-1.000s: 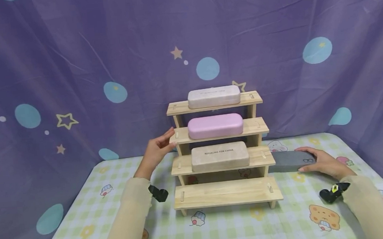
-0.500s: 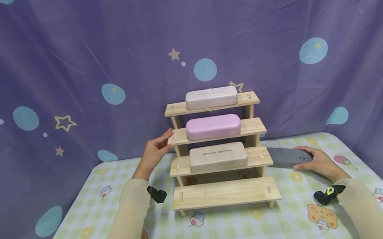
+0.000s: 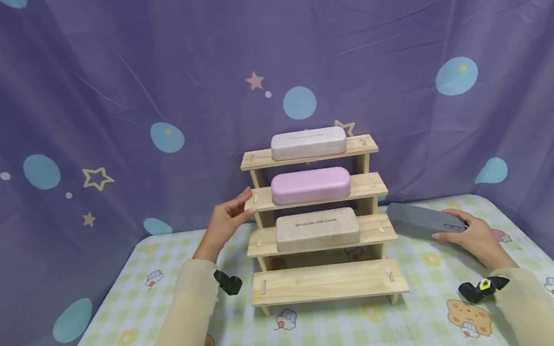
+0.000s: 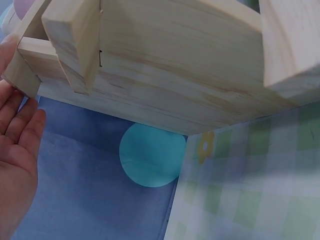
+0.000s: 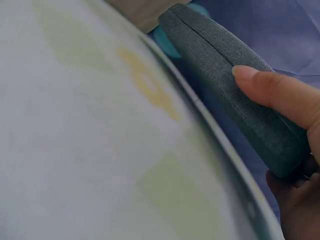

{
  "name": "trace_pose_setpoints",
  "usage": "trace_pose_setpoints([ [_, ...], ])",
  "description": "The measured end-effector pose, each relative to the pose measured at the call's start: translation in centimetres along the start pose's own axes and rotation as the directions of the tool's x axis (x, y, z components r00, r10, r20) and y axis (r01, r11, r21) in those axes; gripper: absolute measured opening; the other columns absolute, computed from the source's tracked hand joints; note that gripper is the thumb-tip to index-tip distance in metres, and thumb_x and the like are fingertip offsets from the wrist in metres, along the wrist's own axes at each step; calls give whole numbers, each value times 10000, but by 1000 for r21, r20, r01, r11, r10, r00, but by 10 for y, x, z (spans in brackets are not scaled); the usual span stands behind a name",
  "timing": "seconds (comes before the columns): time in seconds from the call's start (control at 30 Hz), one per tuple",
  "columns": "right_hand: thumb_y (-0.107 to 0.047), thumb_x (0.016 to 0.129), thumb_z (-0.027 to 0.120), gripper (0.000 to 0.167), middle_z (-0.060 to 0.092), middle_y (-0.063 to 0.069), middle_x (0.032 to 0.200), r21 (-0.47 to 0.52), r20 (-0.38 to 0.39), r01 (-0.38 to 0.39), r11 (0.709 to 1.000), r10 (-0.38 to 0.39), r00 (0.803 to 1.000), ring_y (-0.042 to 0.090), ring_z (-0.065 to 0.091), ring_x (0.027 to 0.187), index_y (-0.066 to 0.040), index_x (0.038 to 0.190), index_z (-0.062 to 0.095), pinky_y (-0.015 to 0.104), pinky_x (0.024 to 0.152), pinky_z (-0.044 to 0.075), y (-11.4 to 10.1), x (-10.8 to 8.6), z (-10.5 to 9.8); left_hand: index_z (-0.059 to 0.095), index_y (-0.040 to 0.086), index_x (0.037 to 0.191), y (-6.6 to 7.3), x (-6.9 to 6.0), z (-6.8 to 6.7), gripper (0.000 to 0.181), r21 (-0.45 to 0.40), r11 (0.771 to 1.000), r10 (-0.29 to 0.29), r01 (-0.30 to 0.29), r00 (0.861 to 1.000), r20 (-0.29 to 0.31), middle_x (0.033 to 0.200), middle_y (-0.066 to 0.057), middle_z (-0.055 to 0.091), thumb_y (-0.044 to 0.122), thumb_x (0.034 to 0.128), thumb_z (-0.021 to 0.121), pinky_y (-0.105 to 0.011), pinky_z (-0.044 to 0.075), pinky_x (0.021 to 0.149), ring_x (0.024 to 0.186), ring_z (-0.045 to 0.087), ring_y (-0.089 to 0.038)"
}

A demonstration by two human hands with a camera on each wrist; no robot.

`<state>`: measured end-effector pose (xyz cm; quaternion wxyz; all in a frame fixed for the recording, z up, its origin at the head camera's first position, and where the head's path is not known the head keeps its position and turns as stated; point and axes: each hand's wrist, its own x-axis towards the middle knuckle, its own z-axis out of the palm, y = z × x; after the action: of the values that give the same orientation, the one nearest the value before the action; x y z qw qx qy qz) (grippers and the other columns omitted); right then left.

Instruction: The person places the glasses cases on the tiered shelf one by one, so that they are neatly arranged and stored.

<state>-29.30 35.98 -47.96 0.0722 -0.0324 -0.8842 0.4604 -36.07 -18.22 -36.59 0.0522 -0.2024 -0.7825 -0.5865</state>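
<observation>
A wooden four-tier display stand stands mid-table in the head view. My left hand grips the left end of its second board from the top; in the left wrist view the fingers and thumb lie on either side of that board end. My right hand holds a grey glasses case by its near end, to the right of the stand. The case is tilted, its far end higher, and it shows a dark seam in the right wrist view. The palm there is partly out of frame.
Three cases sit on the stand: a whitish case on the top tier, a pink case below it, then a beige case. A checked cloth covers the table. Behind hangs a purple curtain.
The grey glasses case has risen and turned in my right hand, its far end swinging up and back from beside the stand. My left hand stays on the board end.
</observation>
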Motion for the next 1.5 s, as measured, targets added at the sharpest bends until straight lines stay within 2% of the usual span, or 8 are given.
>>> trace_pose_setpoints([
  [0.3, -448, 759, 766, 832, 406, 214, 1393, -35, -53, 18, 999, -20, 998, 329, 400, 1151, -131, 1435, 400, 414, 864, 362, -10, -6, -19, 521, 5, 1323, -6, 2, 1, 481, 2, 1000, 15, -15, 1000, -14, 1433, -79, 432, 30, 865, 666, -150, 424, 955, 1315, 412, -212],
  [0.47, -454, 779, 746, 804, 386, 225, 1399, -50, -58, 11, 999, -14, 998, 309, 422, 1127, -171, 1444, 393, 390, 825, 400, -24, -12, -31, 500, -37, 1323, 7, -3, 2, 482, -20, 1000, 14, -14, 1000, 6, 1440, -132, 403, -3, 867, 652, -150, 409, 969, 1332, 376, -259],
  [0.57, -436, 787, 745, 761, 427, 199, 1343, -44, -74, 18, 999, -21, 997, 164, 477, 1008, -196, 1431, 417, 268, 737, 432, -34, -17, -37, 492, -48, 1325, 15, -6, 2, 486, -15, 1000, 7, -7, 1000, 10, 1443, -138, 398, -5, 868, 651, -148, 403, 975, 1336, 372, -255],
  [0.7, -373, 784, 767, 703, 476, 93, 1187, -20, -91, 44, 999, -46, 995, 28, 472, 818, -224, 1398, 459, 207, 555, 435, -46, -22, -47, 485, -59, 1325, 17, -7, 3, 482, -18, 1000, -2, 2, 1000, 10, 1444, -137, 396, -17, 870, 642, -151, 393, 986, 1339, 367, -251],
  [0.83, -271, 776, 790, 628, 523, -119, 1015, 35, -92, 92, 995, -88, 992, 11, 489, 750, -279, 1341, 516, 231, 505, 453, -57, -26, -56, 484, -66, 1322, 17, -7, 3, 483, -21, 1000, -2, 2, 1000, 5, 1441, -142, 397, -24, 868, 642, -151, 398, 982, 1336, 371, -255],
  [0.93, -155, 772, 790, 597, 558, -239, 954, 88, -94, 157, 984, -149, 984, -30, 528, 771, -267, 1307, 551, 172, 568, 478, -64, -29, -62, 485, -66, 1321, 17, -7, 3, 483, -18, 1000, 2, -2, 1000, 1, 1440, -142, 398, -24, 867, 643, -151, 395, 984, 1336, 371, -252],
  [1.2, -64, 779, 763, 614, 588, -190, 986, 89, -63, 257, 962, -252, 966, -5, 556, 807, -209, 1333, 543, 148, 619, 473, -91, -40, -63, 483, -70, 1321, 19, -8, 4, 483, -8, 1000, 22, -22, 1000, 4, 1438, -155, 394, -19, 868, 643, -162, 394, 991, 1334, 368, -267],
  [1.5, -35, 749, 783, 656, 561, -124, 1042, 98, 4, 357, 929, -359, 933, 27, 563, 831, -136, 1343, 523, 166, 624, 495, -128, -54, -42, 512, -20, 1322, -5, 0, 1, 479, -7, 999, 36, -36, 999, -13, 1436, -115, 418, 12, 867, 657, -153, 406, 977, 1328, 391, -235],
])
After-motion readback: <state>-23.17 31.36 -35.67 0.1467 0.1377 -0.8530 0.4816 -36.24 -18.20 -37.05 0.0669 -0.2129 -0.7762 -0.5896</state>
